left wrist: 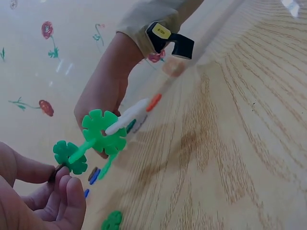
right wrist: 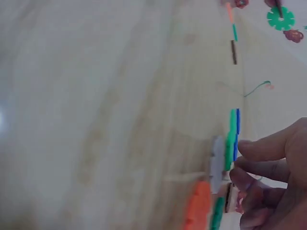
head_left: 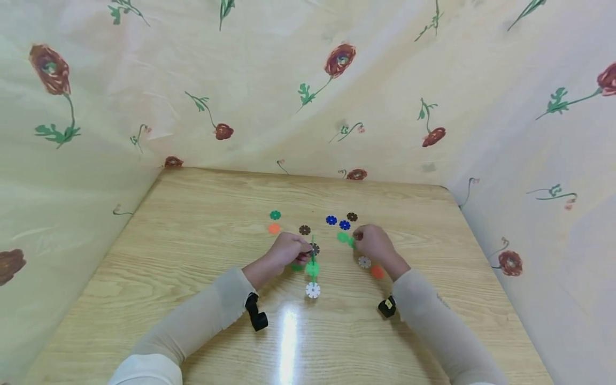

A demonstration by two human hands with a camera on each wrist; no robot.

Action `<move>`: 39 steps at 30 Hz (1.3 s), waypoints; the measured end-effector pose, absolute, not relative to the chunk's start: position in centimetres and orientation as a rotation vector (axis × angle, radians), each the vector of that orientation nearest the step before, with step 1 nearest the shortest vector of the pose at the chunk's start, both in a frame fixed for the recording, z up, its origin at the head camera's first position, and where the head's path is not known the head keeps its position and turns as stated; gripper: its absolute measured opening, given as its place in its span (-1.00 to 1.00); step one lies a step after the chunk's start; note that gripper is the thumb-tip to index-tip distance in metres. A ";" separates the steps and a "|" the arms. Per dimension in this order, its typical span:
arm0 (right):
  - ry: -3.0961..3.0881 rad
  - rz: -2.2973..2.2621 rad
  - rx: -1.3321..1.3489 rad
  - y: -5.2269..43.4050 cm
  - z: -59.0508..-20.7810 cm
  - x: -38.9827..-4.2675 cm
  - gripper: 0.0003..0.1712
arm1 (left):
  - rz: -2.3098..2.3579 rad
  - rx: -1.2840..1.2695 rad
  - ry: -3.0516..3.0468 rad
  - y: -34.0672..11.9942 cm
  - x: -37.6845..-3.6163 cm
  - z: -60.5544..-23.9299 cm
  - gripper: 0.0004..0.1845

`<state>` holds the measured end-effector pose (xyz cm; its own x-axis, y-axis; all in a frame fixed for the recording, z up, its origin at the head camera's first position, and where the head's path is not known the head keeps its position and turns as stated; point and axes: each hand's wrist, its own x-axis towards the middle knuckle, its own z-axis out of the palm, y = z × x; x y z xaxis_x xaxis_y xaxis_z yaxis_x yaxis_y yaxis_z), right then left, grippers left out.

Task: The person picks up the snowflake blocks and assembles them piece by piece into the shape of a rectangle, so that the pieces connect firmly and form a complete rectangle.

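Note:
My left hand pinches a dark brown notched disc at the edge of a row of joined plastic discs. Linked to it are a darker green disc, a bright green disc and a white disc. This joined piece is held up over the table. My right hand is low over the table, thumb and forefinger slightly apart beside light green discs. A brown piece shows just by its curled lower fingers. Part of a green disc is hidden behind this hand.
Near my right wrist lie a grey-white disc and an orange disc. Further back are blue discs and brown discs. At left, a green disc lies by another orange disc. Flowered cloth surrounds the wooden table.

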<state>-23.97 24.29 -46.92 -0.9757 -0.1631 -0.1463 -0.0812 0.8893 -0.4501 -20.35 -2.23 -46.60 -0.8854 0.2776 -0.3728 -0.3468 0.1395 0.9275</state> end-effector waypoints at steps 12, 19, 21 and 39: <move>2.856 -0.551 -0.186 23.8 -47.2 -23.9 -0.75 | 1.781 -0.011 1.934 -1.9 -20.2 -46.8 -0.84; 2.841 -0.752 -0.208 23.7 -47.1 -23.4 -0.87 | 1.766 0.024 1.921 -1.6 -20.0 -46.7 -0.84; 2.824 -0.831 -0.214 23.5 -46.8 -23.2 -0.85 | 1.750 0.027 1.927 -1.5 -19.9 -46.6 -0.84; 2.448 -1.587 -0.137 19.7 -45.0 -22.1 -0.70 | 1.717 0.065 1.920 -1.2 -19.9 -46.7 -0.83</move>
